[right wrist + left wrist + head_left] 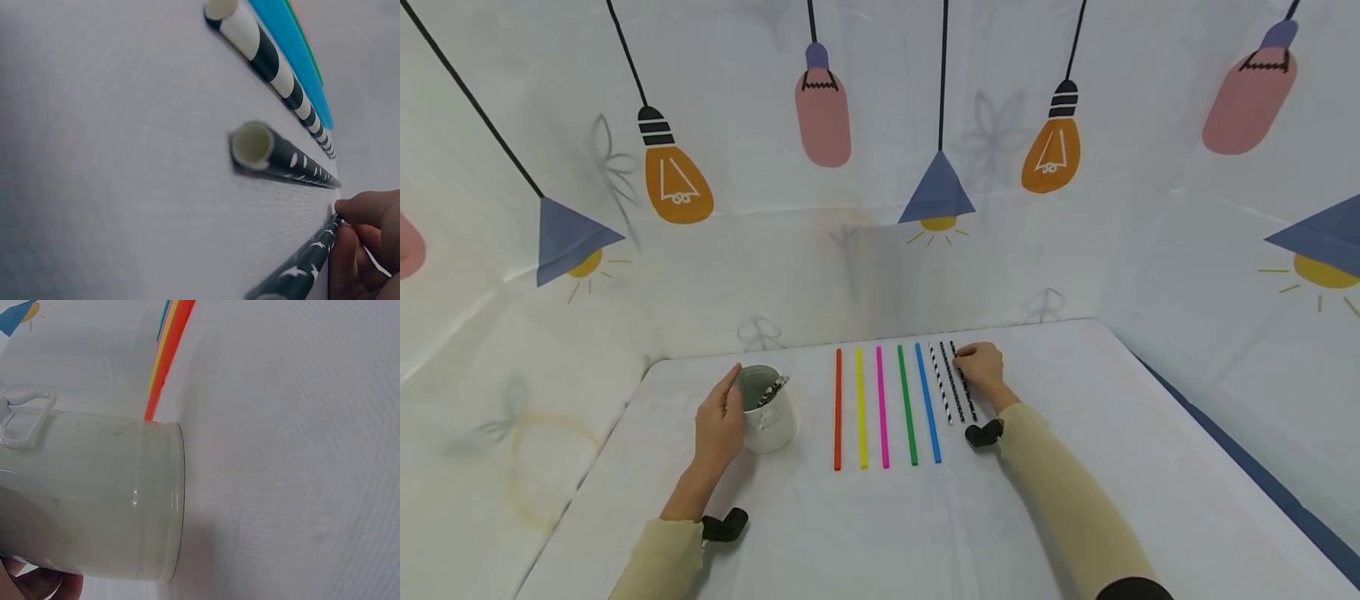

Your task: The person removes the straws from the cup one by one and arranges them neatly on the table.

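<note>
My left hand (718,423) holds a pale enamel cup (772,427) by its left side, with the thumb up near the rim. Inside the cup leans a bunch of black-and-white patterned straws (772,391). At the far right of a row of straws, my right hand (982,367) pinches the far end of a black paper straw with white marks (300,270), which lies along the table. Beside it lie a black straw with white flecks (290,161) and a black-and-white striped straw (269,61). In the left wrist view, fingers (65,589) curl under the cup.
Left of the patterned straws lie longer blue (928,404), green (907,408), pink (882,408), yellow (861,408) and red (838,408) straws, side by side on the white table (850,542). A wall covering with printed lamps (880,275) rises behind the table.
</note>
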{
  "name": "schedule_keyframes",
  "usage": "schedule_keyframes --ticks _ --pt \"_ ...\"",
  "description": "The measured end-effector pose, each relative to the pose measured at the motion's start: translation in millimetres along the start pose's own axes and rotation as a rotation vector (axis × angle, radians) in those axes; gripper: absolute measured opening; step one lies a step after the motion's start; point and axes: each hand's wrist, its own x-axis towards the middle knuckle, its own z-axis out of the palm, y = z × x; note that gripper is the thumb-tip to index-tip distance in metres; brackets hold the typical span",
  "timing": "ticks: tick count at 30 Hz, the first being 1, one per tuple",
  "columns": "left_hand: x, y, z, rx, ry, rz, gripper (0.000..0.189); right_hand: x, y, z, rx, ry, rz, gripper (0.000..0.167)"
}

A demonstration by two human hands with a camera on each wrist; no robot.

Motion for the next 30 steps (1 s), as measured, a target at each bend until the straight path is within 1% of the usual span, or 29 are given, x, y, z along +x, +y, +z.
schedule_keyframes --ticks 7,11,14,19,21,23,27,30 --pt "-1.7 0.8 0.3 0.007 -0.005 -0.009 0.043 -4.1 0.7 -1.5 0.001 0.002 -0.011 0.025" --pt "-2.1 1.0 0.7 0.02 -0.012 -0.02 0.044 -3.9 1.0 -1.3 0.009 0.009 -0.01 0.025" --pt "-2.1 1.2 1.3 0.021 -0.006 -0.02 0.044 -3.3 1.5 -1.1 0.02 0.017 -0.013 0.025" --pt "-6.5 -0.2 1.8 0.009 -0.011 -0.037 0.043 -3.6 6.3 -0.3 0.023 0.014 -0.006 0.023" --pt "-8.1 -0.8 2.6 0.008 -0.019 -0.039 0.044 -4.2 8.1 -0.6 0.032 0.027 -0.003 0.022" --pt "-8.1 -0.9 3.5 0.008 -0.018 -0.029 0.044 -4.4 8.2 -1.0 0.048 0.046 -0.019 0.021" --pt "-5.0 -0.6 4.0 0.014 0.003 -0.004 0.043 -7.3 -4.2 -0.8 0.111 0.056 -0.07 0.02" --pt "-2.7 0.0 2.6 0.018 0.02 0.005 0.043 -14.7 -24.9 0.9 0.149 0.046 -0.11 0.02"
